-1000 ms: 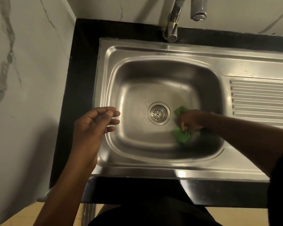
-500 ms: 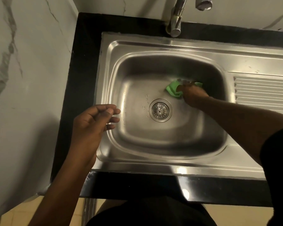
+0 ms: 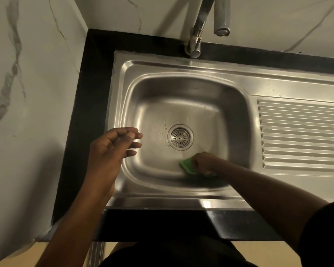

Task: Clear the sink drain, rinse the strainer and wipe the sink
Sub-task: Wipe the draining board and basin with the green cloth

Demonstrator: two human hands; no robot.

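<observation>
Down in the sink basin the strainer sits seated in the drain and looks clean, so I'd guess clearing and rinsing are done and only wiping is left. Right hand grip is clamped on a green cloth against the near floor; left hand hovers loosely open, holding nothing

Bare forearms; short black sleeve on rt arm, dark clothing below.

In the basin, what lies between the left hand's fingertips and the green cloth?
In the head view, the drain strainer and a few water drops lie on the stretch from the left hand to the green cloth.
</observation>
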